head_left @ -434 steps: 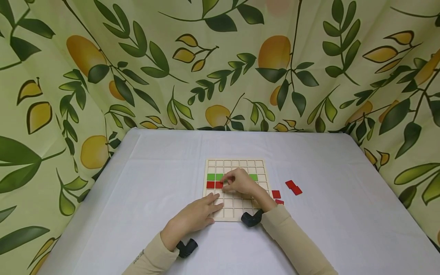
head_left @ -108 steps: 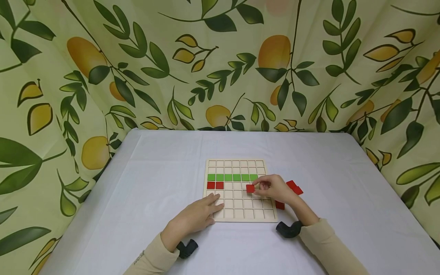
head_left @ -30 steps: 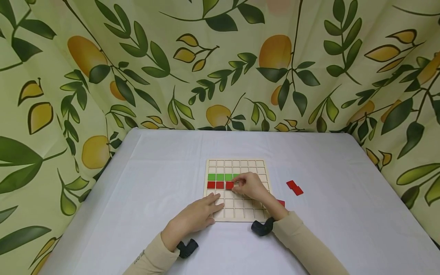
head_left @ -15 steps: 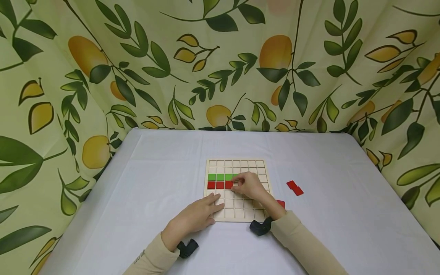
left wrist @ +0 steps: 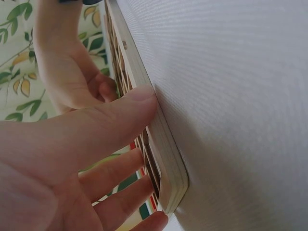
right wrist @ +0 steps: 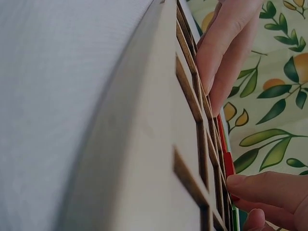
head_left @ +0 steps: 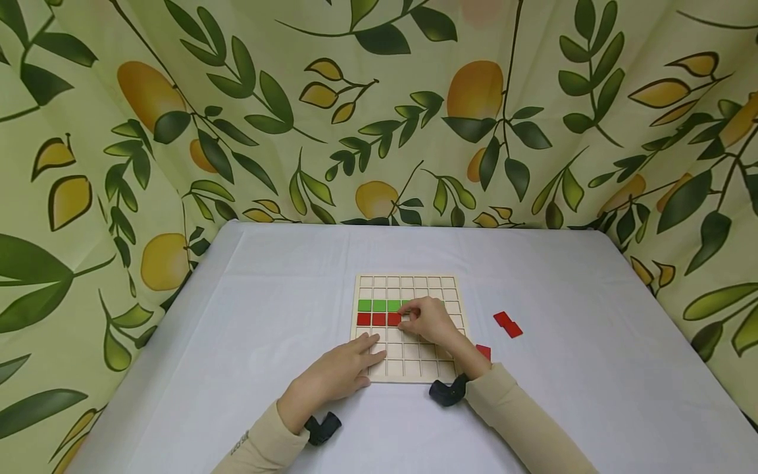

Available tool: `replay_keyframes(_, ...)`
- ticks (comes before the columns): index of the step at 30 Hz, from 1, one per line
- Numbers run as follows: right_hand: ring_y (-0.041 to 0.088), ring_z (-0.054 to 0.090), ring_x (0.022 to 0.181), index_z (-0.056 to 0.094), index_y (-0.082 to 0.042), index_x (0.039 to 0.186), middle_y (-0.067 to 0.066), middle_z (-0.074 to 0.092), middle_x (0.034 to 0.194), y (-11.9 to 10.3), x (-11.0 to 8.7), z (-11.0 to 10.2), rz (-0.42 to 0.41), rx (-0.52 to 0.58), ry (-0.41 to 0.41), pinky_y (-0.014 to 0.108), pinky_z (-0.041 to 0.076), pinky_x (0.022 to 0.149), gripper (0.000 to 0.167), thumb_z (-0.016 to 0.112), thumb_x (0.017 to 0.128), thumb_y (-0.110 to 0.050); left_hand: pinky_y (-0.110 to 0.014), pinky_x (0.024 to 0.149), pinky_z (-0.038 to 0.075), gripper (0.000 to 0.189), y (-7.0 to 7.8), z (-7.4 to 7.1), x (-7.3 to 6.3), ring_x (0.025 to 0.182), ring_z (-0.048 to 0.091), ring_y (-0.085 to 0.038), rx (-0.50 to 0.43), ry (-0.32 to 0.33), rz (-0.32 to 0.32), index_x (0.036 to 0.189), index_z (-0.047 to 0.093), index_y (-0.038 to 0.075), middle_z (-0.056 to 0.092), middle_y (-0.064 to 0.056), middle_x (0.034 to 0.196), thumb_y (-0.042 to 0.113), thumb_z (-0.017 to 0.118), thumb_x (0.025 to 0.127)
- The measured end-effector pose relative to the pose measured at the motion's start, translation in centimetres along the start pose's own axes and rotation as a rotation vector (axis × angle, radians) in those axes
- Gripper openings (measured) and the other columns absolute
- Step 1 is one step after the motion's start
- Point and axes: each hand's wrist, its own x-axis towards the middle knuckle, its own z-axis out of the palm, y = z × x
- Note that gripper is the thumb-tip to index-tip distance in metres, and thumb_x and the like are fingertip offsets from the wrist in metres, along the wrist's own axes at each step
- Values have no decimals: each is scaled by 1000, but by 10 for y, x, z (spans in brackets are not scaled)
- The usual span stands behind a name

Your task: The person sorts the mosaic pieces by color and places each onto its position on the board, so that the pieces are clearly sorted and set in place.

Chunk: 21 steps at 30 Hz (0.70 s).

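A pale wooden grid board (head_left: 408, 282) lies on the table. A row of green tiles (head_left: 379, 305) crosses it, partly hidden by my right hand. Just nearer, red tiles fill the first cells of a row from the left. My right hand (head_left: 431, 321) has its thumb and finger at the rightmost of them, a red tile (head_left: 393, 319) that looks level in its cell. In the right wrist view the thumb touches that red tile's (right wrist: 229, 163) edge. My left hand (head_left: 339, 368) rests with spread, fairly straight fingers on the board's near left corner, its thumb against the front edge (left wrist: 166, 163).
Two loose red tiles (head_left: 508, 324) lie touching on the white tablecloth (head_left: 284, 289) right of the board. Another red tile (head_left: 483, 352) sits by the board's right side, partly behind my right forearm. A patterned curtain (head_left: 379, 131) hangs behind and beside the table.
The green row's gap has been filled since the oldest frame. My right hand has brought a red tile leftward to the third cell, where it has settled level. My left hand stays put.
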Motion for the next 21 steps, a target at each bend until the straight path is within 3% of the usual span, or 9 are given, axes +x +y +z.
replay_keyframes(21, 7, 39, 51, 74, -1, 98, -5, 45, 56, 2, 2, 0, -13, 5, -2, 17, 31, 48, 22, 77, 78, -9, -43, 112, 44, 50, 0, 1, 0, 142, 42, -29, -13, -1, -4, 139, 53, 16, 43, -10, 152, 23, 66, 91)
